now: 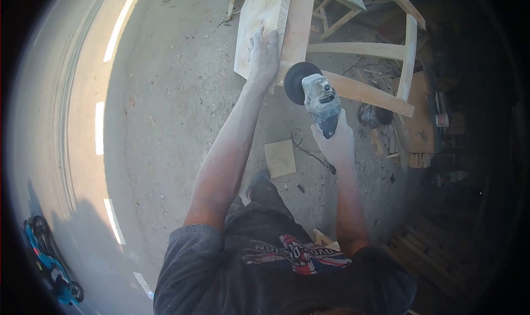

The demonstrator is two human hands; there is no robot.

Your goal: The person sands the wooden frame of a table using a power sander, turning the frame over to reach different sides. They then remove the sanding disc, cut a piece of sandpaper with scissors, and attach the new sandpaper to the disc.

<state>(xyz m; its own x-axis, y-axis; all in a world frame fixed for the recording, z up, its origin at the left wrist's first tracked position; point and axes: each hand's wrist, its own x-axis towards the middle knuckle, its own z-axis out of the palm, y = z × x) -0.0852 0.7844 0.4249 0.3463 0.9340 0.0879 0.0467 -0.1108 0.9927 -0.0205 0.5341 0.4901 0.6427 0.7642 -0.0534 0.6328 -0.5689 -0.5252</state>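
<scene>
My right hand [337,144] is wrapped around the handle of a dusty angle grinder [322,99]. The grinder's dark round disc [301,83] is right at a rail of the pale wooden chair [356,88], near the joint with the seat. My left hand [264,58] lies on the edge of the broad wooden seat panel [259,11], fingers stretched out along the wood. Pale dust coats both hands and forearms. The chair is tipped on its side, with its legs and curved rails reaching to the right.
A square board [280,158] lies on the concrete floor by my foot, beside a dark cable [312,154]. Another wooden frame [339,0] stands behind. Wood offcuts [381,141] and a dark rounded object [374,116] are at right. A blue motorbike [52,260] stands by the road at left.
</scene>
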